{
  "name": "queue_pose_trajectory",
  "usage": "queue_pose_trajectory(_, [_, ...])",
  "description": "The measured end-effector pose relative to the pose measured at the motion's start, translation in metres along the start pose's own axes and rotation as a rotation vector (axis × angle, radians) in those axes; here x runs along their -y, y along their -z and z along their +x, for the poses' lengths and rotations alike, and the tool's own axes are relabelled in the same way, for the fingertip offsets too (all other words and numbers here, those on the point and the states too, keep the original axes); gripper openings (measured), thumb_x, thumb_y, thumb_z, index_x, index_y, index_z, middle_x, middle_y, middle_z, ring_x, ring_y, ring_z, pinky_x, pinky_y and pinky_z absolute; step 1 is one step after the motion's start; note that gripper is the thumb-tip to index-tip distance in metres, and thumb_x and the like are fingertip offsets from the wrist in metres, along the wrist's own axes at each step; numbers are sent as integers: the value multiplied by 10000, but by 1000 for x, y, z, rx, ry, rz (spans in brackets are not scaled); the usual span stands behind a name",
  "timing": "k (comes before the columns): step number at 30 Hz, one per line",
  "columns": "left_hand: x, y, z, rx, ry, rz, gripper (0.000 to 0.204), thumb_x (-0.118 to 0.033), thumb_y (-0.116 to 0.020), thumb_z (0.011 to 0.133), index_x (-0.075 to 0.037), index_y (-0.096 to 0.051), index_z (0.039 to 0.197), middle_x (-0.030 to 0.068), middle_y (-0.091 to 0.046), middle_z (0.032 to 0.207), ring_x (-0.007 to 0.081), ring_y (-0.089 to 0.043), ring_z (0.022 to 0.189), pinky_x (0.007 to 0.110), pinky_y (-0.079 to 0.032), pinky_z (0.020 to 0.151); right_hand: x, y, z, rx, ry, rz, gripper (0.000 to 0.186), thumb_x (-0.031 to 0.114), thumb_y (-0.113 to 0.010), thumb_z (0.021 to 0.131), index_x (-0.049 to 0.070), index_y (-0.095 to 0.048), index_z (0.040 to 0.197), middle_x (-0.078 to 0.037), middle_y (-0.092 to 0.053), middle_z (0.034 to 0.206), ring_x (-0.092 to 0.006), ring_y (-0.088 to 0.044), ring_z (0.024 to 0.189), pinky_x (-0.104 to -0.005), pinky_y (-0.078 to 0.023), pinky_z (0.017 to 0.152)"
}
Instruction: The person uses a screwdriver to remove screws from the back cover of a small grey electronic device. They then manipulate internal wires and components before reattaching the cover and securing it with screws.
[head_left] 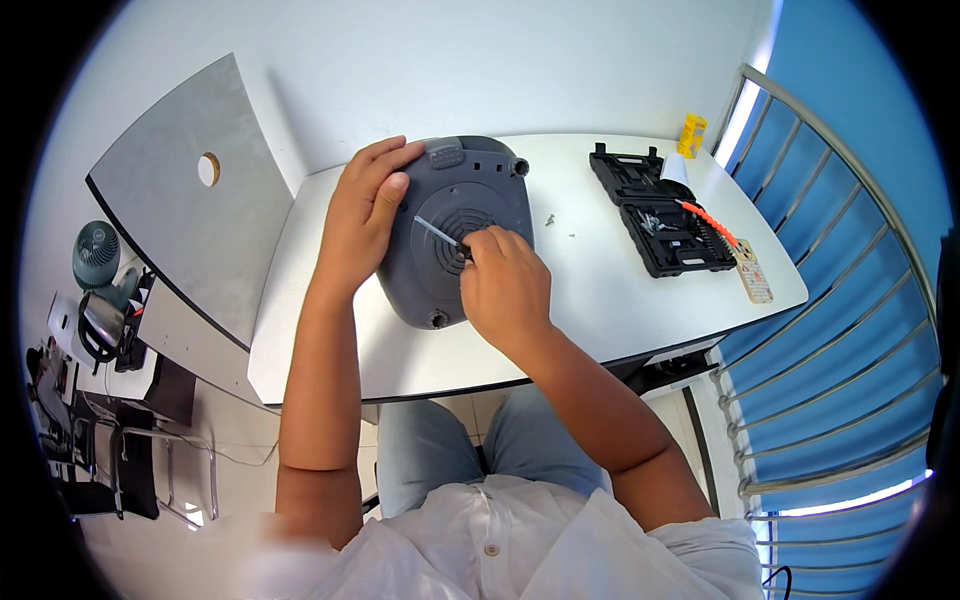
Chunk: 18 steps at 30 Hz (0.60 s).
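Note:
A dark grey plastic appliance (pixel 405 265) lies on the white table with its underside up, showing round ringed vents and stubby feet. My left hand (pixel 365 205) grips its upper left edge, the thumb and fingers resting over the rim. Closed around a dark handle, my right hand (pixel 507 285) holds a screwdriver (pixel 437 232) above the vent rings. Its thin metal shaft points up and to the left; whether the tip touches the plastic I cannot tell. Several small screws (pixel 549 220) lie on the table to the right of the appliance.
An opened black tool case (pixel 660 215) holds bits, with an orange flexible shaft (pixel 708 222) across it. Beside it are a patterned phone-shaped object (pixel 753 273) and a yellow box (pixel 690 135). A grey panel (pixel 200 230) stands left; metal railings (pixel 850 230) run along the right.

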<state>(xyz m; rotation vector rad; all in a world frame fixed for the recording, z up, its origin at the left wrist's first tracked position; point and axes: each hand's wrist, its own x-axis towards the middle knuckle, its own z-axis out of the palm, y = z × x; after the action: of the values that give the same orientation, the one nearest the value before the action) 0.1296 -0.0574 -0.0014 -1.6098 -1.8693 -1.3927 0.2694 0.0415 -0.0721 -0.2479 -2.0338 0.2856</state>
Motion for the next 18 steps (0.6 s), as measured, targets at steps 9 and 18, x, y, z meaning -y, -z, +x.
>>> queue_pose_trajectory(9, [-6,-37,-17,-213,-119,202,279,-157,-525,888,-80,-659,1120,131,-590,1210,312,-526,1125,414,-372,974,-24,-4,-14,-32,-46,53,102,27,-561,679,48,-572,778,-83,-576,790,-290,-565,745,-400,-484,632])
queue_pose_trajectory(18, [10,-63,-33,-264,-183,407,280,-144,-529,881,-81,-659,1121,91,-584,1236,285,-508,1183,410,-308,1023,-62,-28,-30,-5,-21,227,168,-28,-544,706,-4,-606,860,-121,-595,821,-320,-588,737,-397,-485,654])
